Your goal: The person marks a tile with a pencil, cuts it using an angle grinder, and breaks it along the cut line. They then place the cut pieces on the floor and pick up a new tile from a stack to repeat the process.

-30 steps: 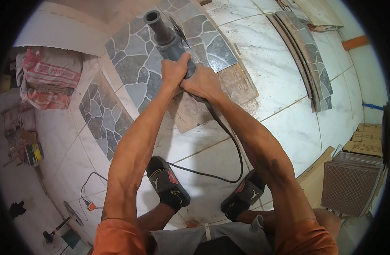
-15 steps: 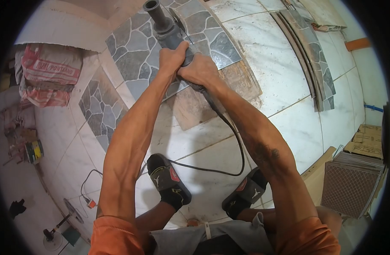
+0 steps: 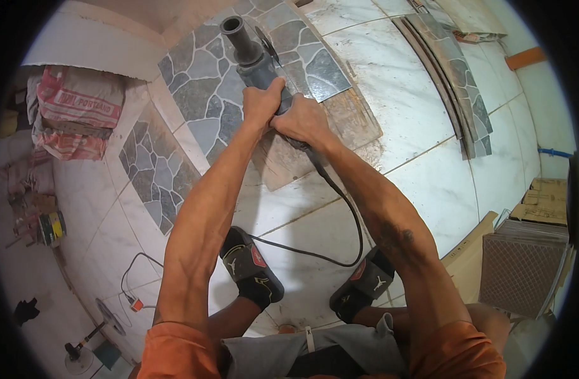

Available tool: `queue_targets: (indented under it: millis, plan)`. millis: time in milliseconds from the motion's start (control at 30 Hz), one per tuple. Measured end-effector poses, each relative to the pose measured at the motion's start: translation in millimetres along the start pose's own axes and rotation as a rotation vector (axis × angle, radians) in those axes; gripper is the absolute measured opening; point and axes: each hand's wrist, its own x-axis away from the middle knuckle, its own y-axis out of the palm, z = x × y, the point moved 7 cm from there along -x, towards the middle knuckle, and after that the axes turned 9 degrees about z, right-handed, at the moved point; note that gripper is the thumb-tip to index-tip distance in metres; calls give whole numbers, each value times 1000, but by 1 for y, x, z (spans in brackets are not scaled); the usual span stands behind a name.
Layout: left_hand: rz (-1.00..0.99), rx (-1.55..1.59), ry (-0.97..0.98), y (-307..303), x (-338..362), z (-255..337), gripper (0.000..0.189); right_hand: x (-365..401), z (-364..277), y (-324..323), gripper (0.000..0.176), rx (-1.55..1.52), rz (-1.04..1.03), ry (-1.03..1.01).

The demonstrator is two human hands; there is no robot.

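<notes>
Both hands are closed round the body of a dark angle grinder [image 3: 256,68] with a cutting disc on its right side and a short round tube at its top. My left hand [image 3: 263,104] grips it nearer the head, and my right hand [image 3: 302,119] wraps its rear end. The grinder is over a stone-patterned tile [image 3: 201,88], which lies on a worn board [image 3: 359,123]. Whether the disc touches the tile cannot be told. A black cord [image 3: 340,189] runs from the grinder's rear past my feet.
Cement bags [image 3: 78,110] stand at the left, beside a narrow patterned tile piece [image 3: 154,167]. Cut tile strips [image 3: 450,76] lie at the right. Stacked tiles [image 3: 523,271] stand lower right. A fan [image 3: 90,335] and a plug connection [image 3: 136,304] are lower left.
Both hands and the grinder have shifted slightly right and down in the view. The surroundings have shifted slightly too. The grip looks the same.
</notes>
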Motion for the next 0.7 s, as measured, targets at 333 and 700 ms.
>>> queue_targets:
  millis: [333,700]
  plan:
    - [38,-96,48,-1,37,3,58,22,20,1,59,-18,-8,7]
    - [-19,-27,23,12,55,-29,70,50,35,-3,64,10,-42,48]
